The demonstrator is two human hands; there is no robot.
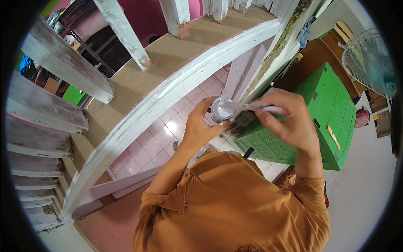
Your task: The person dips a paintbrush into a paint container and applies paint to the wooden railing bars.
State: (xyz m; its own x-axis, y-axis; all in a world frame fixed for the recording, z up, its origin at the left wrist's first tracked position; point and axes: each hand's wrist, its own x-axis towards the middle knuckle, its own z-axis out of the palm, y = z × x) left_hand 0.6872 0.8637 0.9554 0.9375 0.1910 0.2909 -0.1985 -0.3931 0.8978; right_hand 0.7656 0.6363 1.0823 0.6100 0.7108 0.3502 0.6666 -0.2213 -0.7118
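Observation:
My left hand is wrapped around a small open paint can with white paint inside. In my right hand is a paintbrush, its pale handle between the thumb and fingers. The brush's whitened bristles are at the mouth of the can, over the paint; how deep they dip cannot be told. Beyond both hands runs a wooden rail, which looks bowed in this view. White paint covers its near face, while the board behind it is bare brown.
Whitish, patchy wooden slats rise from the board. A green plastic storage box stands at right, with a second brush on it. Farther right is a fan. Tiled floor shows below the rail.

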